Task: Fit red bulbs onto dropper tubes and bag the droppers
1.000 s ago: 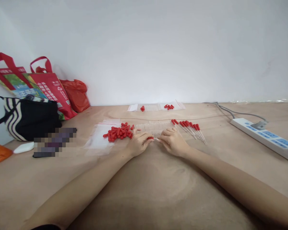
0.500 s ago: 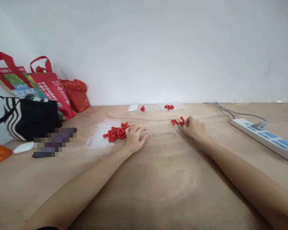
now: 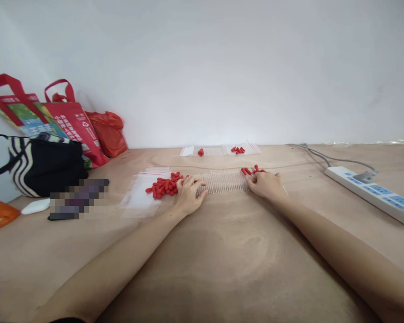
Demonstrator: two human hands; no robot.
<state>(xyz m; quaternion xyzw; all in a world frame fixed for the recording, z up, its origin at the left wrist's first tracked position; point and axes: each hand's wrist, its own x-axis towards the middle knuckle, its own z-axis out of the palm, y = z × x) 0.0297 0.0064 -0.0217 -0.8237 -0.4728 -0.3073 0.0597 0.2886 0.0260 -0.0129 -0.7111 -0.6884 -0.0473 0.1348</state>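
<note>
A row of thin clear tubes (image 3: 222,181) lies side by side on the wooden table between my two hands. My left hand (image 3: 188,195) rests over the row's left end, fingers spread and thumb apart. Right beside it, a heap of red rubber bulbs (image 3: 163,186) lies on clear zip bags (image 3: 138,199). At the row's right end is my right hand (image 3: 264,185), its fingers bent together near the last tubes; whatever they hold is hidden. Just behind that hand are several more red bulbs (image 3: 256,169), partly covered by it.
Along the wall lies a flat clear bag (image 3: 215,150) with tubes and red bulbs. Shopping bags (image 3: 70,119), a black striped bag (image 3: 54,166), a white oval object (image 3: 35,206) and a blurred dark item (image 3: 79,199) are at left. A power strip (image 3: 373,190) with a grey cable is at right.
My right hand has moved left and slightly toward me, from the small group of red bulbs to the row's right end. My left hand has stayed in place.
</note>
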